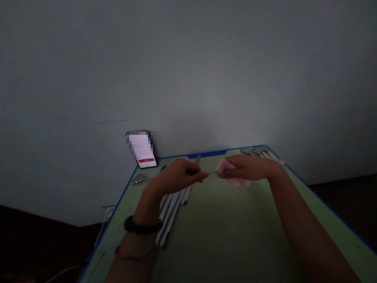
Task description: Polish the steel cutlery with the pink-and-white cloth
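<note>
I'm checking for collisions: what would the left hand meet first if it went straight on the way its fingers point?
Probably the crumpled pink-and-white cloth in the right hand, beyond the thin grey metallic piece at the left hand; depth is hard to judge.

"What's lit up at the far left corner?"
"A smartphone (141, 146), tilted back by the wall (206, 70), a red bar (146, 160) low on its partly pixelated screen."
"And the table (224, 232)?"
"Pale green, with blue edging (213, 153)."
"Anything else?"
"A thin dark scratch (110, 121) on the wall, and a white cable (102, 230) beside the table's left edge."
</note>
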A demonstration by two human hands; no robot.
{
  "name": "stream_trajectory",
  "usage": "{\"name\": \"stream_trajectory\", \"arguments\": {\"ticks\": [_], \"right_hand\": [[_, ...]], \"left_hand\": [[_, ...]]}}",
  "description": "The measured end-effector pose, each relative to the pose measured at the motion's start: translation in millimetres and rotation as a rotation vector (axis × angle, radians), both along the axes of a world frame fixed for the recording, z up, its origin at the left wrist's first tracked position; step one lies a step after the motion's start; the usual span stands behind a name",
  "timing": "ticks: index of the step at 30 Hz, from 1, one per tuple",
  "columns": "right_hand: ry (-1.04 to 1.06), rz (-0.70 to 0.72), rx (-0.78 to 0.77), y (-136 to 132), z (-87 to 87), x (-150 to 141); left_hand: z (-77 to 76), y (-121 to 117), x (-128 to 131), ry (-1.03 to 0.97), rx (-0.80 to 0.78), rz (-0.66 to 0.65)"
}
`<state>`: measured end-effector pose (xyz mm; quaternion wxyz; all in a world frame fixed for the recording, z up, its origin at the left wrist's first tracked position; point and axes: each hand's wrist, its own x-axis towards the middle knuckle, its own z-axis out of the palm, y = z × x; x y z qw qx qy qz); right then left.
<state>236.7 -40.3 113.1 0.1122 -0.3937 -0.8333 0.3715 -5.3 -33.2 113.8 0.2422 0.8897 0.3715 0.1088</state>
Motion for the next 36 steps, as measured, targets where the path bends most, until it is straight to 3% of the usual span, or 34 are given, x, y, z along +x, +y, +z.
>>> {"name": "stream_trajectory", "arguments": {"ticks": [2,5,8,11,13,15,17,19,21,26,29,36], "right_hand": [[0.067,-0.026,0.006,5.4,-23.6,-0.4],[0.207,-0.120,-0.041,6.2,-74.5,-3.1],[0.409,-0.300,0.046,-3.3,-120.1,-5.7],[0.494,-0.349,0.170,-12.3,-140.2,-8.0],[0.547,-0.329,0.207,-13.8,-142.6,-9.4],[0.572,-0.335,0.254,-11.8,-142.4,-10.1],[0.561,-0.392,0.317,-8.5,-142.7,-9.8],[0.536,-0.472,0.354,-5.9,-143.2,-9.2],[0.512,-0.506,0.346,-5.0,-142.5,-9.4],[0.422,-0.343,0.299,-9.0,-136.3,-12.7],[0.388,-0.378,0.300,-10.4,-134.6,-14.0],[0.368,-0.443,0.264,-9.2,-133.1,-15.1]], "left_hand": [[-6.3,4.4,1.9,0.026,0.023,0.023],[-15.2,7.8,6.4,0.093,0.044,0.082],[-20.6,6.3,12.4,0.035,-0.021,0.072],[-21.7,5.0,15.9,-0.176,-0.068,0.140],[-22.7,7.8,16.8,-0.425,-0.093,0.236],[-27.6,14.0,19.0,-0.797,-0.153,0.286],[-38.7,20.8,24.8,-1.154,-0.247,0.316],[-55.9,23.7,33.9,-1.313,-0.313,0.431],[-75.9,20.2,43.7,-1.306,-0.370,0.513],[-112.9,-0.7,53.9,-1.223,-0.361,0.621],[-120.7,-5.6,53.4,-1.179,-0.335,0.667],[-129.7,-6.8,58.4,-1.020,-0.310,0.623]]}}
